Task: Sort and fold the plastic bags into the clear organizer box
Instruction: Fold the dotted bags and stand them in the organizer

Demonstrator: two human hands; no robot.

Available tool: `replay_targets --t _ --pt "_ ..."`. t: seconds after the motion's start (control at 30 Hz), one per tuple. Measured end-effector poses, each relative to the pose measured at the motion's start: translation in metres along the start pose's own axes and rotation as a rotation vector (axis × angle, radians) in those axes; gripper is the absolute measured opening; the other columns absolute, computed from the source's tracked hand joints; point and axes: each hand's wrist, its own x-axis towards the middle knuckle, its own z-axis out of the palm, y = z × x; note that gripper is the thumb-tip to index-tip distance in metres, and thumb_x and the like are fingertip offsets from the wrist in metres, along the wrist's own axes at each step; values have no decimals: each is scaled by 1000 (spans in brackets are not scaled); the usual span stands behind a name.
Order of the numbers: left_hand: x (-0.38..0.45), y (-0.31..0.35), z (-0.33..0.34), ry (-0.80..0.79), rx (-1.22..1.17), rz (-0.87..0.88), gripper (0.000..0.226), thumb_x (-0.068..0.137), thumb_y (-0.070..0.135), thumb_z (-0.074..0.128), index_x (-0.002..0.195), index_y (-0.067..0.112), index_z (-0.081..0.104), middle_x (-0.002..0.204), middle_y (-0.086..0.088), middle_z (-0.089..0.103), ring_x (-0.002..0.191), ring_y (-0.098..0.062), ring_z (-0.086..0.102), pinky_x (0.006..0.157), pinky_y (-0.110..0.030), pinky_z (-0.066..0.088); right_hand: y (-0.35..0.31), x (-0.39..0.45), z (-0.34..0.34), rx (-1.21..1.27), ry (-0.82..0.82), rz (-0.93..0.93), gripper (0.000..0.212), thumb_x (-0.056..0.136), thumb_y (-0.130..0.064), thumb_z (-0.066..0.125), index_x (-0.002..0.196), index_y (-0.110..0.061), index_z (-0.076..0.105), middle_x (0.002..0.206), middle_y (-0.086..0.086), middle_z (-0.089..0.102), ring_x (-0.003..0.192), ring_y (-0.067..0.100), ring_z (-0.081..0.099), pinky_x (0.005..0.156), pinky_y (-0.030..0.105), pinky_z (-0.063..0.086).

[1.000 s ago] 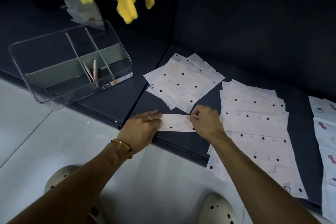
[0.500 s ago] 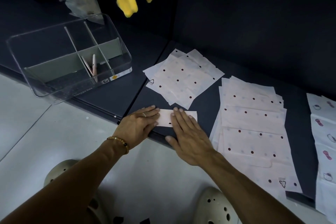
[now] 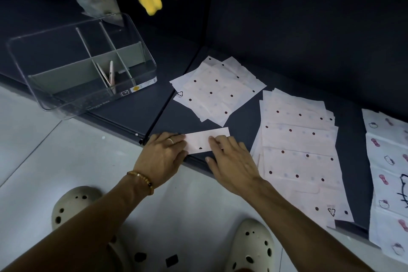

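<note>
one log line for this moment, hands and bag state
left hand: flat on folded bag | right hand: flat, pressing it | organizer box: two folded pieces inside

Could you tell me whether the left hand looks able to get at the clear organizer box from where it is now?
Probably yes: the left hand lies flat on the folded bag, and only bare dark surface separates it from the organizer box.

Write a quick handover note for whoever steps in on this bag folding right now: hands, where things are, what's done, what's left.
Left hand: open, fingers flat on the left end of the folded strip.
Right hand: open, pressing the strip's right part flat.
The strip lies at the dark surface's front edge.
Done: two folded bags stand in the organizer box's middle compartment.
Left: finish this strip and box it, then fold the square dotted pile, the long dotted stack and the cartoon-print bags at far right.
</note>
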Motion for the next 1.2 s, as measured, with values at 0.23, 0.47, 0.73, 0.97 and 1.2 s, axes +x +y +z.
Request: replay_targets --t 0.23,0.47,0.73,0.97,1.2 --pt "-12 -7 -16 -113 22 137 43 70 17 82 111 13 69 115 -7 66 96 -30 63 76 -39 57 10 1 2 8 15 -61 39 91 -27 56 126 -12 58 123 1 57 112 24 53 84 39 45" --pt "4 9 -15 -111 -129 22 27 97 24 45 110 13 66 103 -5 63 94 -24 58 82 -32 47 -16 4 1 338 83 48 30 87 -23 65 116 -16 68 103 2 63 98 22 54 79 35 49" --pt "20 23 -20 -132 -628 -309 19 84 26 70 76 9 66 66 3 59 59 -11 52 53 -19 40 -2 13 -1 902 36 419 13 90 -15 65 80 -11 72 65 -14 63 60 -1 56 56 10 40" --pt "35 34 -3 -94 -603 -610 19 87 21 66 81 3 68 81 -9 68 78 -25 64 76 -32 54 -3 31 0 892 -21 618 8 86 -23 69 80 -20 65 81 -4 70 69 16 67 71 32 57" --pt "35 25 1 -49 -257 -599 18 77 37 73 80 21 64 84 2 66 74 -17 59 64 -28 51 1 49 -3 706 -111 565 8 89 -28 64 87 -20 63 82 -4 63 81 17 63 74 32 53"
